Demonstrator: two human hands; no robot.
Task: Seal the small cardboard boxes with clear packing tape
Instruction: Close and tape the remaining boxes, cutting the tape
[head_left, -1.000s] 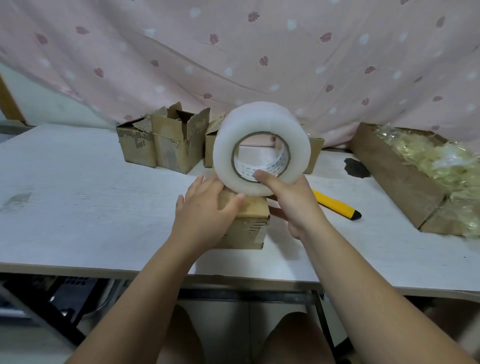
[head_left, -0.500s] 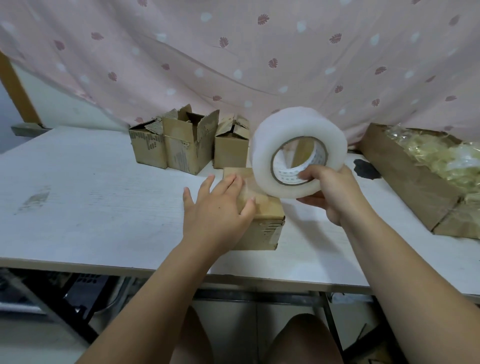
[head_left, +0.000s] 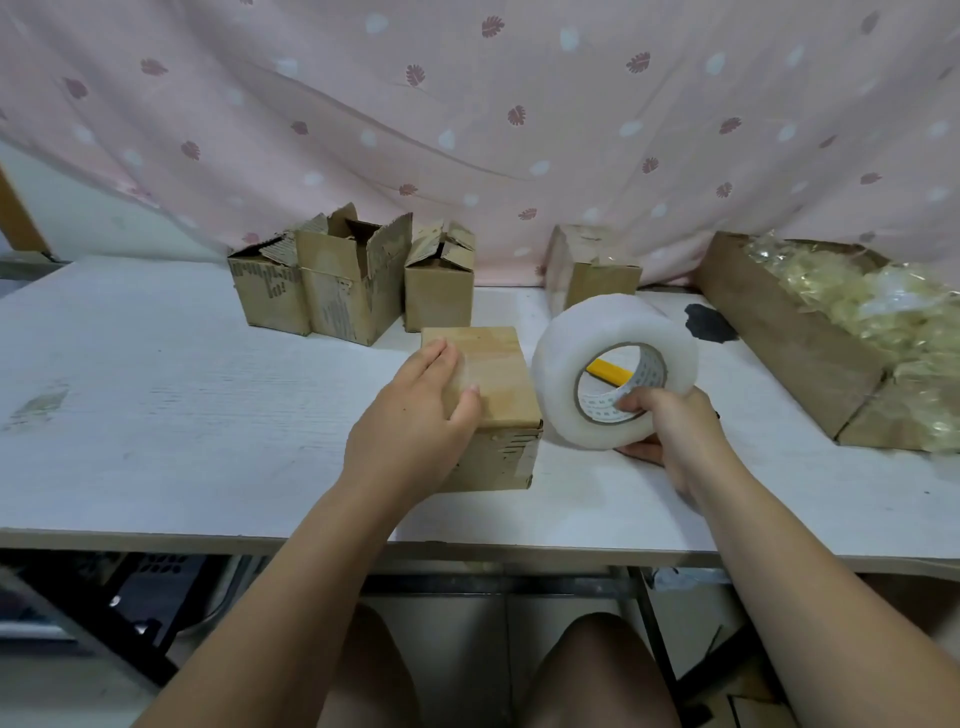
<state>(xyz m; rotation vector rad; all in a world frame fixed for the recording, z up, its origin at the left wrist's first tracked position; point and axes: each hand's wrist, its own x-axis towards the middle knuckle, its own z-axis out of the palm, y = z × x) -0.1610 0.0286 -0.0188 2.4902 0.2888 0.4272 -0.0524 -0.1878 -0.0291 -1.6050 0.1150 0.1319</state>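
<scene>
At the near middle of the white table (head_left: 156, 389), the closed small cardboard box (head_left: 498, 364) is sitting with its flaps down, a glossy strip running along its top. The left hand (head_left: 410, 431) is lying over the near-left corner of the box. Its fingers are resting close together on the lid, and the thumb is pressing on the top beside them.

Just to the right of the box, the roll of clear packing tape (head_left: 566, 358) is standing on edge with its core facing the viewer. The right hand (head_left: 670, 431) is gripping the roll, with the thumb hooked inside the core and the fingers curled under the outer wall. Whether the roll is touching the table cannot be determined. A yellow utility knife (head_left: 608, 370) is showing through the core.

Along the back edge, three open boxes (head_left: 353, 291) are standing side by side with their flaps raised. A fourth box (head_left: 592, 270) is sitting apart to their right. At the far right, a long carton (head_left: 779, 332) is holding crumpled clear plastic (head_left: 857, 296). A pink patterned curtain (head_left: 467, 130) is hanging behind everything.
</scene>
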